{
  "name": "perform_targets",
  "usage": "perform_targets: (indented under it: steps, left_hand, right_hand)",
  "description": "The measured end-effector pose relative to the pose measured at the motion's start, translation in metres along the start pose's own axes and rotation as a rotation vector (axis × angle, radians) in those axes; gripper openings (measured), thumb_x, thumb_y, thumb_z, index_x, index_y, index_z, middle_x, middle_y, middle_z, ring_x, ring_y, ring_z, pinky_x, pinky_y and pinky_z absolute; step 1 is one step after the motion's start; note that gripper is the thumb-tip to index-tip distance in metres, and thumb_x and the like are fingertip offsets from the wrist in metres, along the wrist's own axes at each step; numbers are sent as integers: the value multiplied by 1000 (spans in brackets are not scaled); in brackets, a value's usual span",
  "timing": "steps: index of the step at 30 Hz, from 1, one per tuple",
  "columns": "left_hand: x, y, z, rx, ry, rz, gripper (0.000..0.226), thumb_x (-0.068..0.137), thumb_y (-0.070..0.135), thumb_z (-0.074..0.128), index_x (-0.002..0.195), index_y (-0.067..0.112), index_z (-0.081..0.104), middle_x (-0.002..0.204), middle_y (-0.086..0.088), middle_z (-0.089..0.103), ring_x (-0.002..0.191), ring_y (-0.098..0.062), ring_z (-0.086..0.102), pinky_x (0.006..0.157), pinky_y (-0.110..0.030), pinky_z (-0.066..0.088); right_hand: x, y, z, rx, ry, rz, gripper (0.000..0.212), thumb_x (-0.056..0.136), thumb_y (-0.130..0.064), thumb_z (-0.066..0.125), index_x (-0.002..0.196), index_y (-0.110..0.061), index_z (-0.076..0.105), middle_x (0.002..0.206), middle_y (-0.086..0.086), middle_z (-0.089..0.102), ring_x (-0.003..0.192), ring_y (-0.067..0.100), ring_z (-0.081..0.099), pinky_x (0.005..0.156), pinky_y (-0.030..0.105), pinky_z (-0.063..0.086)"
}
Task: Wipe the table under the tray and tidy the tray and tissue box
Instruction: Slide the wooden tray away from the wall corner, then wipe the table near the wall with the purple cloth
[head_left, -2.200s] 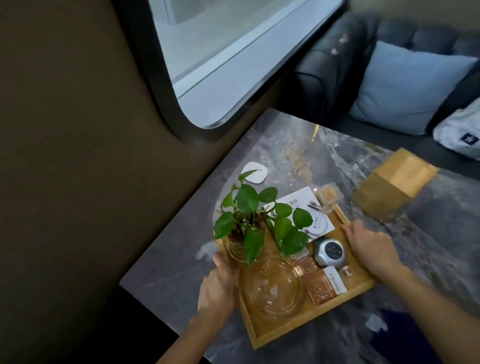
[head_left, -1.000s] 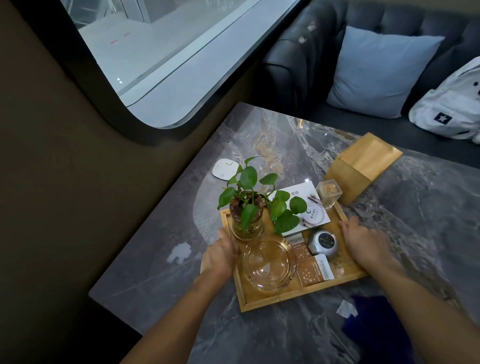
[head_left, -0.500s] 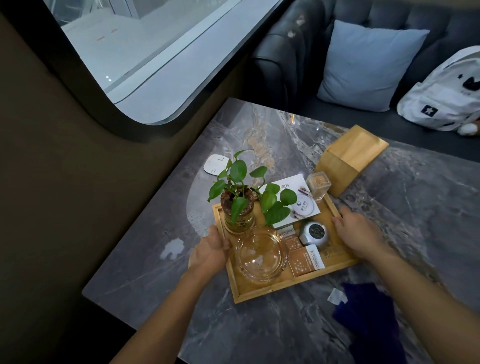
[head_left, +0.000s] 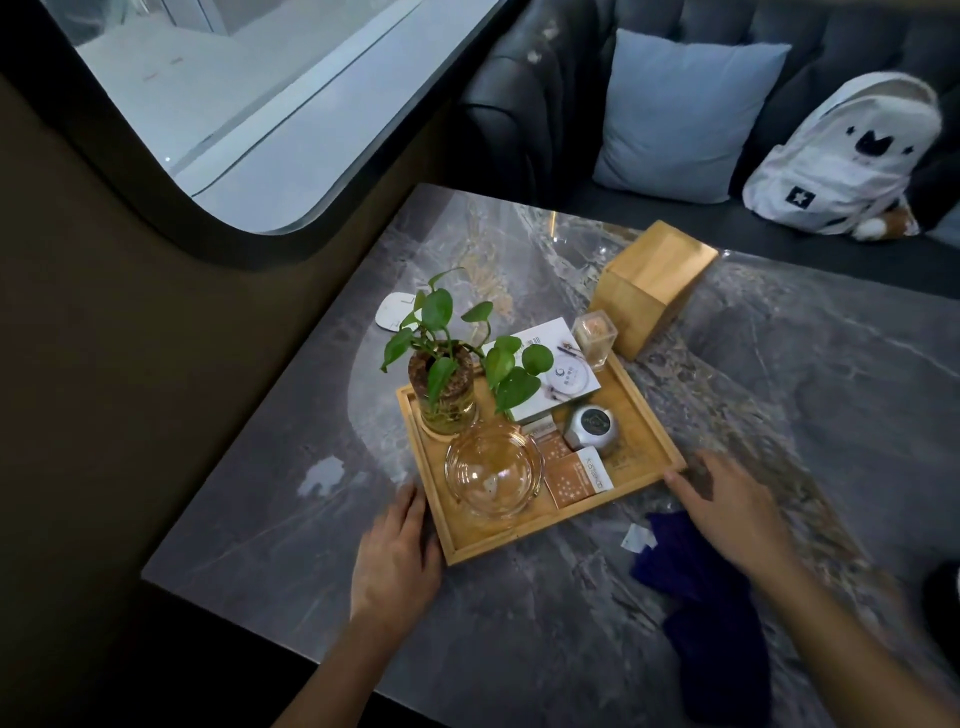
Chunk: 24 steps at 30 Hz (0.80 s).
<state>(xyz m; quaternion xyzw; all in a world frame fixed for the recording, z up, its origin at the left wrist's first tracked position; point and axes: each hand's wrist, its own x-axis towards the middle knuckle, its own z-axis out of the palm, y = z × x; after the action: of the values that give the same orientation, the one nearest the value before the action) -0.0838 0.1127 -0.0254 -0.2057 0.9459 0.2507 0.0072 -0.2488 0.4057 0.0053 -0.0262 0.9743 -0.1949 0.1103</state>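
A wooden tray (head_left: 645, 435) lies on the grey marble table (head_left: 519, 649). It carries a potted plant (head_left: 447, 395), a glass bowl (head_left: 491, 475), a white booklet (head_left: 569, 376), a silver clock (head_left: 592, 426) and small packets. A wooden tissue box (head_left: 649, 280) stands just behind the tray's far right corner. My left hand (head_left: 400, 551) rests flat on the table against the tray's near left edge, holding nothing. My right hand (head_left: 727, 509) hovers at the tray's right corner, fingers spread. A dark blue cloth (head_left: 711, 613) lies under my right forearm.
A small glass jar (head_left: 595, 338) stands at the tray's far corner, and a white coaster (head_left: 395, 312) lies behind the plant. A paper scrap (head_left: 636, 538) sits by the cloth. Wall and window run along the left. A sofa with a pillow (head_left: 685, 114) and a white backpack (head_left: 852, 156) lies beyond.
Both hands have come off the tray's sides and drawn back toward its near corners. The tray lies flat on the table.
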Motion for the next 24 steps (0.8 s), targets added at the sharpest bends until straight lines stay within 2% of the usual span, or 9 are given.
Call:
perform_targets:
  steps: [2,4,6,8,12,15,19,21,24]
  left_hand:
    - [-8,-2,5,47,6,31,55,92,27,46,143,15,27,153,-4,27,141,-20,24,116,-34,19]
    - [-11,-5,9,78,14,52,56,94,30,40,145,16,21,155,-1,20,144,-15,13,117,-29,7]
    - [-13,-6,11,110,18,60,55,95,32,37,145,17,18,155,0,17,144,-14,10,117,-27,3]
    - [-14,-5,12,122,28,59,54,95,31,39,144,15,21,154,-2,21,144,-16,14,116,-29,5]
    - [-15,-2,13,175,76,70,53,93,31,37,141,10,31,150,-7,32,140,-22,26,115,-36,12]
    - [-15,-4,14,157,51,64,54,96,33,35,144,14,19,154,-3,20,144,-17,13,116,-30,2]
    - [-14,-6,13,131,46,64,55,96,34,33,145,16,15,155,-2,17,144,-15,9,116,-28,-1]
    - [-12,-7,12,108,24,67,56,97,35,31,146,17,12,156,-1,14,145,-14,7,116,-27,-1]
    - [-11,-11,9,63,7,35,55,95,36,35,145,18,20,157,-2,16,144,-16,12,118,-30,9]
  right_hand:
    - [-20,5,4,-15,-2,38,65,81,-60,45,133,-20,40,137,12,47,124,31,44,100,49,34]
    - [-37,8,8,-33,-29,61,76,77,-69,37,139,-26,27,147,8,34,133,29,33,108,54,21]
    - [-53,11,14,-58,-66,59,86,70,-77,29,142,-32,16,152,3,24,136,27,26,110,53,15]
    - [-69,14,22,-139,-85,52,92,65,-81,25,142,-34,8,155,0,16,138,25,22,109,52,18]
    - [-83,13,34,-237,15,112,87,71,-75,32,142,-27,16,152,8,21,135,29,24,105,51,26]
    - [-82,9,34,-265,25,140,75,80,-63,40,140,-19,26,145,13,34,127,33,33,101,47,33]
    - [-81,4,31,-134,23,109,57,85,-39,54,132,-9,41,130,18,48,117,33,43,92,42,40]
    - [-81,0,25,-77,19,68,49,84,-32,58,127,-9,48,117,17,55,106,32,50,82,39,42]
    - [-81,-14,12,22,7,-29,41,81,-30,63,119,-14,57,103,11,60,91,27,55,71,33,40]
